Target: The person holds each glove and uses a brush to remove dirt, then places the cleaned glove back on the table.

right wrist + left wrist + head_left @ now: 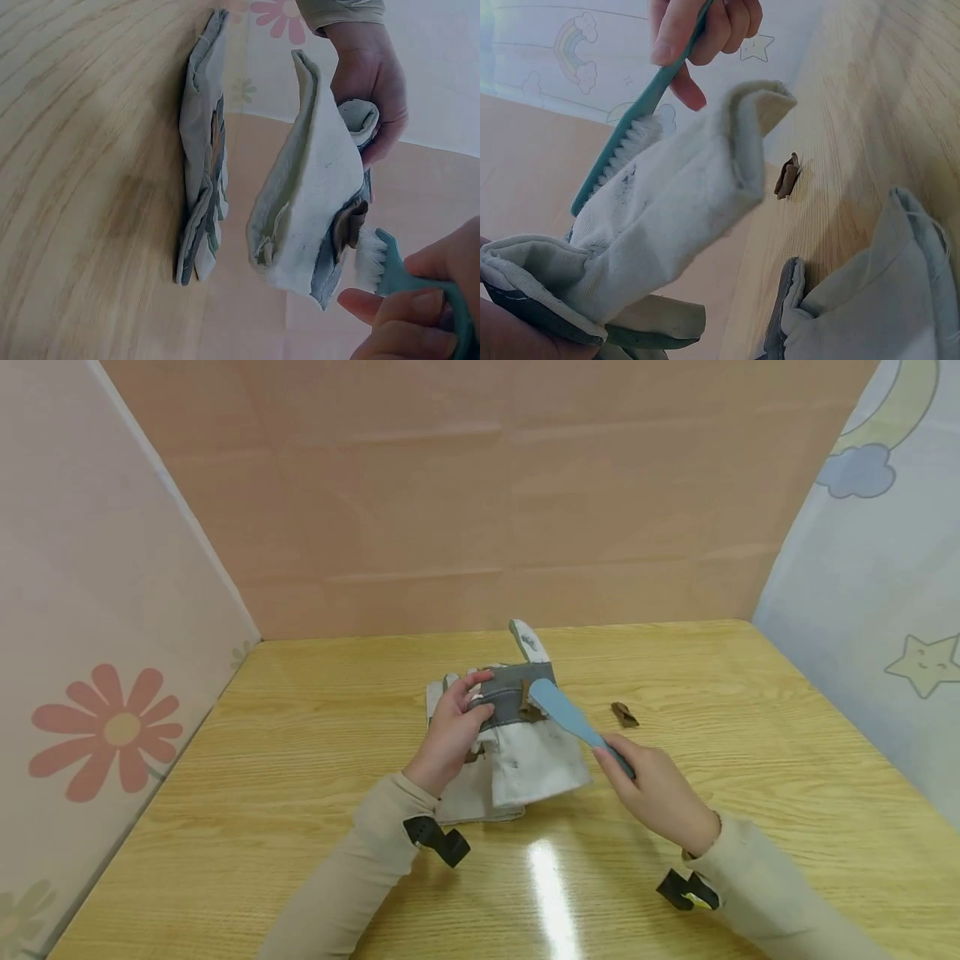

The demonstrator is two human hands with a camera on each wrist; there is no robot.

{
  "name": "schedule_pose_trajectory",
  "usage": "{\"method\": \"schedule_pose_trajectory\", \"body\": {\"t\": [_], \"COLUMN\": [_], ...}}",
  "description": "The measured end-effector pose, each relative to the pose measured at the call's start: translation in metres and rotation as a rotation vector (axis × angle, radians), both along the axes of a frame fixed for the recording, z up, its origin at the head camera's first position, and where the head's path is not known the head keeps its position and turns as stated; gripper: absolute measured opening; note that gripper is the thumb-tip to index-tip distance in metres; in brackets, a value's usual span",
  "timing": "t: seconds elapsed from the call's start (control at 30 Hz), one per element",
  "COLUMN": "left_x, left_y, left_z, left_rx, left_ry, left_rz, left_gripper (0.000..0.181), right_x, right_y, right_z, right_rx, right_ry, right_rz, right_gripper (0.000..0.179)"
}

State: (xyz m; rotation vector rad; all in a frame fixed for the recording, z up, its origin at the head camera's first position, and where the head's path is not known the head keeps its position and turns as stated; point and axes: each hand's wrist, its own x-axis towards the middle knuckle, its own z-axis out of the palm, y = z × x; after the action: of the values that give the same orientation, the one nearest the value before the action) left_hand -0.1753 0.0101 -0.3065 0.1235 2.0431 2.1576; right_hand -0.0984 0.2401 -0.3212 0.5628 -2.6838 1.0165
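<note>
My left hand [442,739] grips a white and grey work glove [536,768] by its side and holds it above the table. A crumpled brown scrap, perhaps a dry leaf [349,225], clings to the glove's grey band. In my right hand [660,789] is the handle of a blue brush [561,706] with white bristles [370,259]. The bristles are right at the brown scrap in the right wrist view. A second, similar glove [201,150] lies on the table under the held one, partly hidden by it in the head view.
Another brown crumpled piece [624,715] lies on the wooden table [247,760], right of the gloves. A plain orange-brown panel [480,510] stands behind the table. Printed side panels [90,610] flank it left and right.
</note>
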Motion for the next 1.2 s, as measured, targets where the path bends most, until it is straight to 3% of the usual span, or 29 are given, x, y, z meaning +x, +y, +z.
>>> {"method": "schedule_pose_trajectory", "body": {"t": [0.27,0.47,0.67,0.9,1.2], "left_x": [-0.001,0.002,0.002,0.0,0.0], "left_y": [0.001,0.003,0.002,0.001,0.002], "left_z": [0.0,0.0,0.0,0.0,-0.001], "left_rx": [-0.007,-0.011,-0.005,0.004,0.01], "left_ry": [-0.003,0.002,-0.003,0.005,0.006], "left_rz": [-0.014,-0.049,-0.022,-0.003,-0.024], "left_gripper": [0.043,0.043,0.042,0.043,0.042], "right_x": [-0.004,-0.011,-0.007,-0.001,-0.004], "right_y": [-0.004,-0.014,-0.011,-0.002,-0.005], "right_z": [0.008,0.009,0.003,-0.003,0.006], "right_rx": [-0.04,-0.037,-0.023,-0.008,-0.051], "right_ry": [0.056,-0.001,-0.045,0.003,0.067], "right_rz": [-0.003,0.02,0.01,0.01,0.01], "right_gripper": [0.021,0.026,0.025,0.017,0.02]}}
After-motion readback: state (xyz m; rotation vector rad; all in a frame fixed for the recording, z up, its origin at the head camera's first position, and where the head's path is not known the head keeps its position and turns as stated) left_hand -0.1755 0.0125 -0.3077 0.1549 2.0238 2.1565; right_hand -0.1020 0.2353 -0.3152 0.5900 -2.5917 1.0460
